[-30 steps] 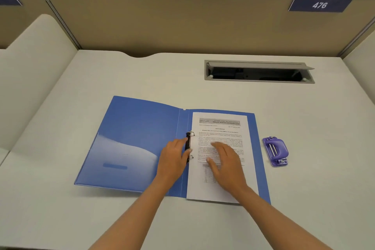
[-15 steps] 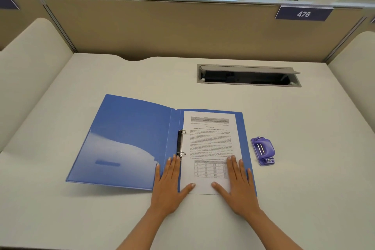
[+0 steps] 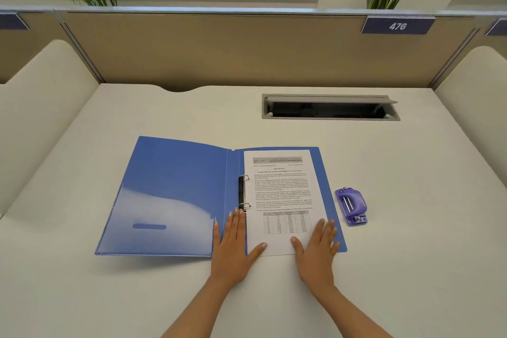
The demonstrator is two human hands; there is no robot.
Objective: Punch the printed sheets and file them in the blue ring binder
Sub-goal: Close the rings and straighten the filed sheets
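Both hands have come off the ring mechanism and the middle of the page since a second ago and now lie flat at the near edge of the folder, much as they did half a second ago.

From the head camera, the blue ring binder [image 3: 175, 195] lies open on the desk [image 3: 82, 296], front cover spread to the left. The printed sheets [image 3: 279, 200] sit on its right half, their left margin threaded on the two metal rings [image 3: 244, 192], which look closed. The left hand [image 3: 233, 247] rests palm down across the spine, fingers spread and gripping nothing; the right hand [image 3: 315, 250] lies equally flat and empty on the lower right corner of the paper. The purple hole punch [image 3: 352, 206] stands just beside the binder's right edge, untouched.

Filing looks done; closing the cover is probably what remains. That cover seems thin, flexible plastic, light and a little slippery, so it is best taken by its far left edge and swung over. The paper is light and limp and could tear at the holes if dragged.

Readable writing is scarce: a partition plate [image 3: 397, 25] reads "476". The sheet carries a header, paragraphs and a table, all too small to read.
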